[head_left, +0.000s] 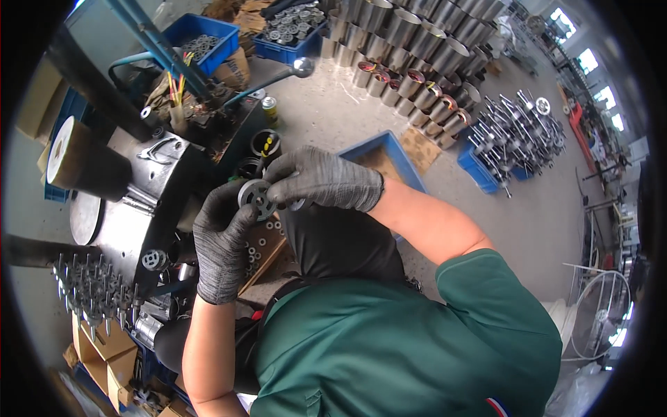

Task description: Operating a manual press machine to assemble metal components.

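In front of my lap I hold a round, spoked metal end cover (pixel 258 199) up between both gloved hands. My left hand (pixel 224 240) is closed on its left and lower edge, the thumb along the near side. From the right, my right hand (pixel 325 179) has its thumb and fingertips closed at the cover's right edge. Beneath the right fingers shows the rim of another shiny round piece (pixel 298 204), mostly hidden by the glove. Both gloves are grey knit with darker palms. Below the cover, small metal rings (pixel 253 251) lie scattered on a wooden board.
At left stands a press-like machine with a metal table (pixel 130 226) and a ball-ended lever (pixel 301 67). Shafted metal parts (pixel 96 288) stand at its near end. Blue bins (pixel 217 57), stacked steel cylinders (pixel 401 29) and piled rotor shafts (pixel 520 132) occupy the floor beyond.
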Available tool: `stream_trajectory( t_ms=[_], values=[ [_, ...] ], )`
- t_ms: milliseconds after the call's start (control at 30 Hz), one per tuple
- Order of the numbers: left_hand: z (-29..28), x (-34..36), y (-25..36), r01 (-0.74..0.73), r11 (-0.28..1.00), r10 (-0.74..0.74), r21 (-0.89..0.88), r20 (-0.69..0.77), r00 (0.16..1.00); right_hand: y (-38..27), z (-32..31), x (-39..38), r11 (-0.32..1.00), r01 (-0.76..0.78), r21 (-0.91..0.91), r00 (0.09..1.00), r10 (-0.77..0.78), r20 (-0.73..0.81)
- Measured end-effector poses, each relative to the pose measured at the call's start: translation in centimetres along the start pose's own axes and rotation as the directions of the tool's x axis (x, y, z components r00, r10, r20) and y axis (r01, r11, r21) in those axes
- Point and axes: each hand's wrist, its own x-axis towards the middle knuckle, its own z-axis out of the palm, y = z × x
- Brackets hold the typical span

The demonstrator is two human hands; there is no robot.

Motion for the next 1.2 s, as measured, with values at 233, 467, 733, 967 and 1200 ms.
stream_trajectory(
  t_ms=[233, 467, 733, 967, 1200],
  values=[
    [4.9, 1.8, 2.7, -0.036, 0.999, 0.034, 0.014, 0.137, 0.990, 8.2, -9.7, -10.9, 0.925, -0.042, 0.379, 0.710, 0.295, -0.640],
    [-1.9, -0.4, -2.7, 0.180, 0.955, -0.182, 0.236, -0.012, 0.983, 39.5, -12.7, -18.7, 0.345, -0.149, 0.927, 0.083, 0.938, -0.336],
    [-8.3, -1.5, -10.3, 0.295, 0.932, -0.280, 0.209, -0.100, 0.955, 46.2, -10.6, -23.3, 0.394, -0.151, 0.906, 0.109, 0.918, -0.381],
    [-9.9, -3.1, -8.9, 0.333, 0.904, -0.300, 0.269, -0.156, 0.941, 23.1, -9.4, -16.8, 0.548, -0.047, 0.835, 0.652, 0.650, -0.390],
    [-7.5, -1.8, -7.8, 0.129, 0.978, -0.133, 0.163, 0.014, 0.991, 2.5, -3.7, -4.3, 0.856, 0.131, 0.501, 0.910, 0.096, -0.403]
  ],
)
